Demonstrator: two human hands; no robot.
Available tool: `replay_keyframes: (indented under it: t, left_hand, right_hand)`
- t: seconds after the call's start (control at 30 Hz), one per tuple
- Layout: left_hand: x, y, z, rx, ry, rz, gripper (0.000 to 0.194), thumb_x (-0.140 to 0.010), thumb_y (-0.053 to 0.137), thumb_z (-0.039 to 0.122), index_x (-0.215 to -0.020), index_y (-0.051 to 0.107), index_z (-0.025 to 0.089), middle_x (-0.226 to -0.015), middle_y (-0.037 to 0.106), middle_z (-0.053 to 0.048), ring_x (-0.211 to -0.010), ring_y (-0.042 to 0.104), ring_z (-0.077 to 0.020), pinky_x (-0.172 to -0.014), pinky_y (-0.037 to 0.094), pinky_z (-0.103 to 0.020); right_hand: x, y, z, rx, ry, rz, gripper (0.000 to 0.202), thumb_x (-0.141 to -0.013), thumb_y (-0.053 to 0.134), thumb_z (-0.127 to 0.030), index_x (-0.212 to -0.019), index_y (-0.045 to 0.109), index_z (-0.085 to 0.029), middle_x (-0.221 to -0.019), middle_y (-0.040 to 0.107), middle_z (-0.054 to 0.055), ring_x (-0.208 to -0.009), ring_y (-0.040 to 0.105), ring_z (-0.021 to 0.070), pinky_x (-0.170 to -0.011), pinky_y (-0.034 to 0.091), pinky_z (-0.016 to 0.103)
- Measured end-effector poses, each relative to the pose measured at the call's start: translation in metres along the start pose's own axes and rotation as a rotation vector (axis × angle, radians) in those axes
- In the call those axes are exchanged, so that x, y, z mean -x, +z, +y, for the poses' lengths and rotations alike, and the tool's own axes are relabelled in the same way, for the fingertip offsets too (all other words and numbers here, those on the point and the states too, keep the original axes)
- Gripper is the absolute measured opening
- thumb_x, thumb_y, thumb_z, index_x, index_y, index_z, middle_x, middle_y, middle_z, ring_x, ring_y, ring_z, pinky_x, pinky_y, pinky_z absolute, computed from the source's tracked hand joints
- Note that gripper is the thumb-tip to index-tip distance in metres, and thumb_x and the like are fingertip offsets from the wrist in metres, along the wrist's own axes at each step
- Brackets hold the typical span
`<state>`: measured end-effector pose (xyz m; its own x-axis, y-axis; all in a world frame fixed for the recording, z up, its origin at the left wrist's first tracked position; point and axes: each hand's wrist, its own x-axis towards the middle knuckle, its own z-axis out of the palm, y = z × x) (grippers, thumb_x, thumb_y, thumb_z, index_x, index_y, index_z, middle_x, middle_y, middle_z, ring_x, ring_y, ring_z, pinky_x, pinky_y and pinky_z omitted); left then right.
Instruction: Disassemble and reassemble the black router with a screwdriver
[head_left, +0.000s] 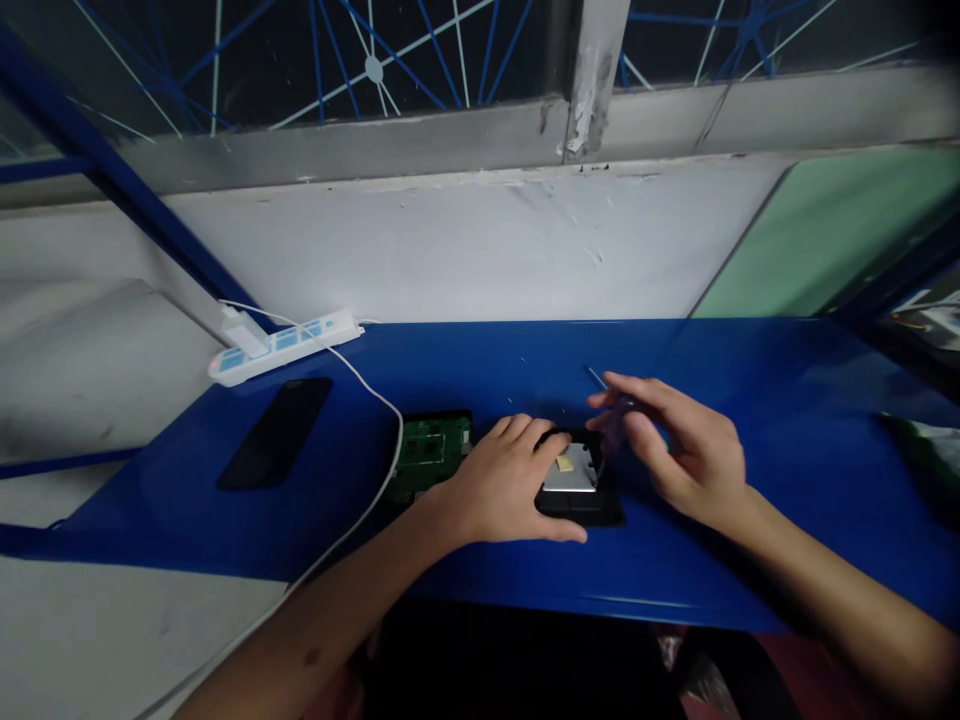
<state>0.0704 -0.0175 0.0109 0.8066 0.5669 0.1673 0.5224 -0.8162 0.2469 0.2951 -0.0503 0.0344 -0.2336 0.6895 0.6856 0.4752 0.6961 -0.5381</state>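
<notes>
My left hand lies palm down across a black device casing. Its fingers and thumb are spread and rest along the casing's sides. Inside the casing shows a silver metal plate with a small yellowish pad. In my right hand, just right of the casing, is a screwdriver with a purplish see-through handle; its thin shaft points up and left, away from the casing. A green circuit board in a dark frame sits to the left, partly covered by my left hand and wrist.
A dark flat phone-like slab lies on the blue table. Behind it stands a white power strip with a plugged-in charger. A white cable runs over the board's left edge toward me. Tiny light bits lie beyond the casing.
</notes>
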Motion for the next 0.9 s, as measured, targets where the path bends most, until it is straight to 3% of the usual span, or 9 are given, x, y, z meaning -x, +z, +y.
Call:
replay_keyframes:
  t: [0.13,0.2,0.33,0.43,0.53,0.67,0.8,0.9]
  left_hand:
    - [0.0005,0.0018,-0.0007,0.007,0.004,0.008,0.096,-0.071,0.065,0.081,-0.140,0.046,0.018,-0.135,0.054,-0.012,-0.122,0.049,-0.0320,-0.108,0.038,-0.047]
    - [0.0002,0.0016,-0.0006,0.011,0.002,0.011,0.095,-0.071,0.065,0.081,-0.139,0.047,0.018,-0.135,0.054,-0.012,-0.122,0.050,-0.0320,-0.108,0.039,-0.047]
    - [-0.0005,-0.0007,0.0004,0.014,-0.001,0.000,0.091,-0.072,0.066,0.080,-0.136,0.049,0.019,-0.133,0.055,-0.012,-0.121,0.050,-0.0325,-0.106,0.040,-0.047]
    - [-0.0006,-0.0015,0.0008,0.017,0.003,-0.004,0.090,-0.073,0.065,0.079,-0.137,0.049,0.018,-0.134,0.055,-0.012,-0.120,0.050,-0.0324,-0.106,0.040,-0.047]
    - [-0.0002,-0.0003,0.0004,0.017,0.004,0.007,0.093,-0.072,0.066,0.080,-0.137,0.049,0.016,-0.134,0.055,-0.013,-0.121,0.050,-0.0326,-0.107,0.039,-0.047]
    - [-0.0001,0.0002,0.0004,0.025,0.008,0.012,0.092,-0.070,0.068,0.079,-0.136,0.051,0.017,-0.134,0.055,-0.013,-0.122,0.050,-0.0324,-0.108,0.038,-0.046]
    - [-0.0006,-0.0018,0.0013,0.027,0.002,0.003,0.091,-0.071,0.068,0.079,-0.135,0.051,0.016,-0.132,0.056,-0.013,-0.120,0.051,-0.0321,-0.107,0.039,-0.046]
    - [-0.0005,-0.0015,0.0010,0.026,0.002,0.008,0.092,-0.071,0.068,0.078,-0.138,0.049,0.017,-0.132,0.057,-0.012,-0.119,0.051,-0.0321,-0.107,0.039,-0.046]
  right_hand:
    - [-0.0022,0.0002,0.0024,0.069,-0.083,0.068,0.049,-0.084,0.072,-0.013,-0.130,0.059,-0.027,-0.089,0.066,0.002,-0.077,0.063,0.0168,-0.069,0.053,0.033]
    - [-0.0034,-0.0017,0.0025,0.082,-0.133,0.046,0.040,-0.085,0.072,-0.018,-0.123,0.064,-0.026,-0.085,0.065,0.003,-0.078,0.062,0.0187,-0.069,0.053,0.034]
    - [-0.0024,-0.0048,-0.0005,0.004,-0.096,-0.014,0.042,-0.098,0.047,-0.016,-0.139,0.055,-0.023,-0.107,0.068,0.010,-0.091,0.068,0.0204,-0.077,0.056,0.039]
    - [-0.0005,-0.0034,-0.0016,0.019,-0.042,0.003,0.054,-0.095,0.052,-0.010,-0.147,0.047,-0.026,-0.118,0.069,0.009,-0.091,0.070,0.0183,-0.079,0.057,0.037]
    - [-0.0007,-0.0006,0.0007,0.031,-0.072,0.044,0.062,-0.086,0.070,-0.010,-0.142,0.052,-0.029,-0.102,0.071,0.005,-0.083,0.068,0.0182,-0.073,0.057,0.036]
    - [-0.0020,-0.0013,0.0036,0.027,-0.182,0.053,0.049,-0.076,0.082,-0.017,-0.122,0.066,-0.026,-0.085,0.068,0.003,-0.076,0.064,0.0188,-0.064,0.054,0.034]
    - [-0.0006,-0.0054,-0.0003,-0.034,-0.114,-0.008,0.039,-0.095,0.057,-0.017,-0.133,0.060,-0.024,-0.108,0.071,0.009,-0.091,0.069,0.0210,-0.077,0.057,0.039]
    - [0.0005,-0.0073,-0.0029,-0.042,-0.008,-0.053,0.049,-0.096,0.053,-0.010,-0.141,0.054,-0.027,-0.116,0.073,0.008,-0.090,0.072,0.0171,-0.080,0.058,0.035]
